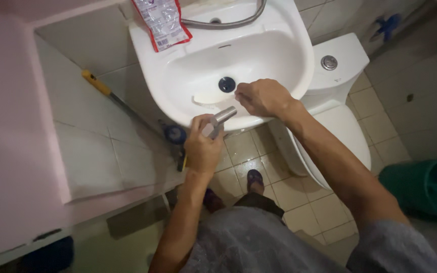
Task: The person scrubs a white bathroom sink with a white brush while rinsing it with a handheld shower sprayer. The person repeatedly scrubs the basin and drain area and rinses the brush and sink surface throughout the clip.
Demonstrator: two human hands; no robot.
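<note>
I hold a short metal fitting (222, 117), a chrome tube piece, in my left hand (203, 146), my fingers wrapped round its lower end, just at the near rim of the white washbasin (299, 65). My right hand (264, 97) reaches into the bowl with fingers pinched narrow on the edge of a thin white strip (211, 97) lying beside the dark drain hole (226, 84). The bowl otherwise holds nothing I can make out. On its far left rim lies a red-and-clear plastic packet (162, 21), and a grey hose (228, 23) curves along the far ledge. I judge the fitting could slip from my grip and chip the basin or hit the tiled floor (299, 202), and the strip might slide into the open drain. A toilet (340, 101) stands right, a green bucket (428, 189) farther right.
</note>
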